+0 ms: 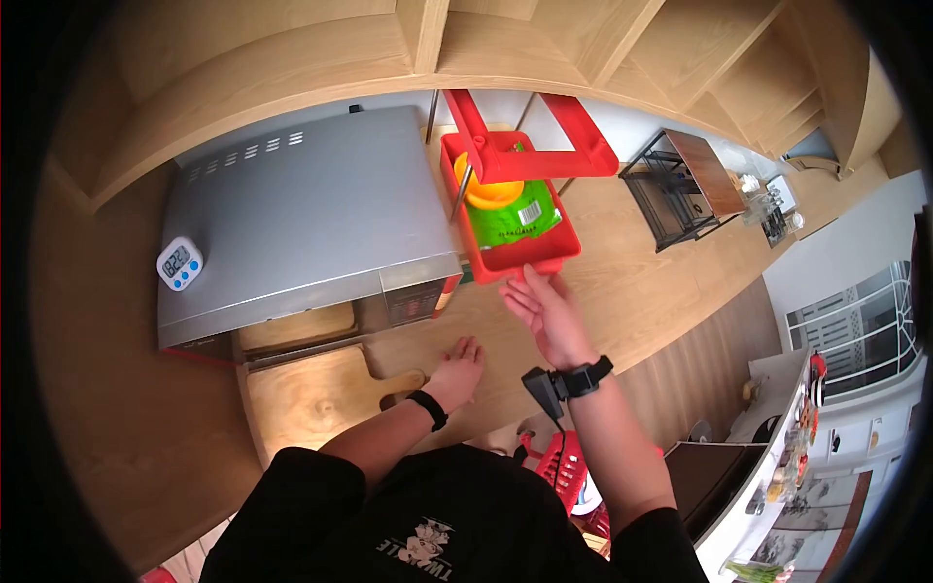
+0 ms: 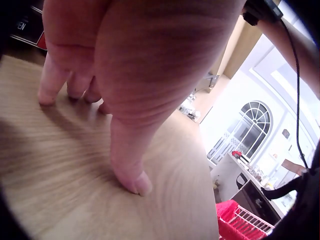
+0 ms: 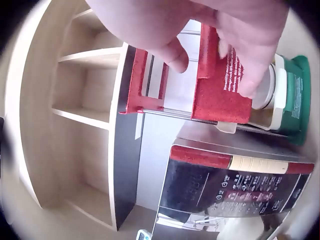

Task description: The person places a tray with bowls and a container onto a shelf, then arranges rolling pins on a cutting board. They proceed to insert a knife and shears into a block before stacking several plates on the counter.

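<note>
A red storage rack [image 1: 580, 167] with metal posts stands beside the grey microwave. Its red tray [image 1: 481, 255] holds a green packet [image 1: 505, 225] and a yellow cup-like container [image 1: 496, 194]. My right hand [image 1: 552, 316] is at the tray's front end, fingertips right at the rim. In the right wrist view its straight fingers [image 3: 252, 75] overlap the tray's printed front, while the thumb [image 3: 175, 56] stands apart above. My left hand [image 1: 457, 374] rests its fingertips on the wooden counter [image 2: 65, 165], near the cutting board's handle, holding nothing.
On the microwave [image 1: 321, 194] sits a white timer [image 1: 180, 263]. A wooden cutting board [image 1: 316, 394] lies before it. Low in the rack is a green-and-white container [image 3: 295, 100]. Wooden shelves [image 1: 544, 44] overhang the counter; a black-framed stand [image 1: 685, 189] is farther right.
</note>
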`<state>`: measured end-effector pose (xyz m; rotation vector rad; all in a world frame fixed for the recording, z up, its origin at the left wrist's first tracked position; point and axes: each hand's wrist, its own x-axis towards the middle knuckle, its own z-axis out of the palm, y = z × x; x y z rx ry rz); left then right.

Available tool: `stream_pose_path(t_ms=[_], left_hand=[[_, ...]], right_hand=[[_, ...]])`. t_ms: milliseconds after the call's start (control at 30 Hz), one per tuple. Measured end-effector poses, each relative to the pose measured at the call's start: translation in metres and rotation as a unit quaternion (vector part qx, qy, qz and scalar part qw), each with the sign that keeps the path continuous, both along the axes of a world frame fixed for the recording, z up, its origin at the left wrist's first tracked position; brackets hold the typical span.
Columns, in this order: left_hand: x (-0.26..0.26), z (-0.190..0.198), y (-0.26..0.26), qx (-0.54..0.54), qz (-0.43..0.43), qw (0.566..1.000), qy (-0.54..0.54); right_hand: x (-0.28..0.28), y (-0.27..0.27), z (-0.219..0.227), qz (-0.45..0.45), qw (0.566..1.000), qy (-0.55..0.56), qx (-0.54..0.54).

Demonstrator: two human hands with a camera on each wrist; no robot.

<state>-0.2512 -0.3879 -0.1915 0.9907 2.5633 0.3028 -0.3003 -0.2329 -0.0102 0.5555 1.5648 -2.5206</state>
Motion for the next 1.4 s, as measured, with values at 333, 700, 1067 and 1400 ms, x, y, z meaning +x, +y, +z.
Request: stream_pose_path(t_ms=[333,700,1067,1400], left_hand=[[0.000,0.003,0.002,-0.009,-0.002,1.000,-0.008],[-0.003,0.004,0.004,-0.036,-0.031,0.999,-0.018],[-0.005,-0.004,0.010,-0.076,-0.061,0.995,-0.033],[-0.044,0.079,0.078,-0.284,-0.002,0.945,-0.164]], right_hand=[[-0.056,-0.015,-0.011,0.040,0.997,-0.012,0.068],[0.079,0.046,-0.072,0.023,0.979,0.058,0.193],[0.482,0.197,-0.234,-0.282,0.786,-0.253,0.488],[0.671,0.080,-0.291,-0.211,0.743,-0.448,0.450]])
